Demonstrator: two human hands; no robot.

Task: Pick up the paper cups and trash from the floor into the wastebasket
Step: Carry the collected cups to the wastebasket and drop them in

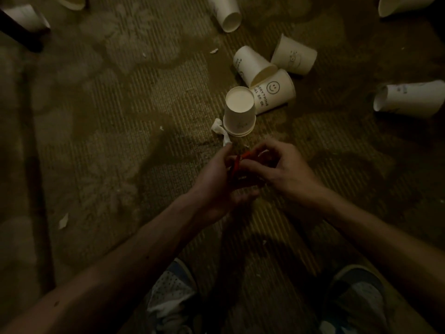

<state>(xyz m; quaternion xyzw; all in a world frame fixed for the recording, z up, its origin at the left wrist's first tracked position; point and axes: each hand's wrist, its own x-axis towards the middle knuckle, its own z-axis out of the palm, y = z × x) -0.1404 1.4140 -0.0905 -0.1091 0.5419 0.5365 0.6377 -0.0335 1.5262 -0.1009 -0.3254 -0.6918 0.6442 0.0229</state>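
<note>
Currently, the single head view shows both hands meeting low over the carpet floor (115, 121). The left hand (216, 184) curls its fingers round a red scrap (240, 160), and the right hand (284, 169) pinches the same scrap from the other side, so neither hand is free. A white tissue (220, 131) lies just beyond the left fingertips, against the inverted cup stack (239, 112); in this dim light we cannot tell whether the fingertips touch it. The smiley cup (274, 92) and further paper cups (293, 55) lie on their sides beyond the stack, with more at the frame edges. The wastebasket is not in view. To do this step well, we judge it best to pass the scrap wholly into the left hand and close the palm on it. The freed right hand can then gather the tissue and nest the loose cups onto the stack. Light litter slips easily, so we should grip firmly.
</note>
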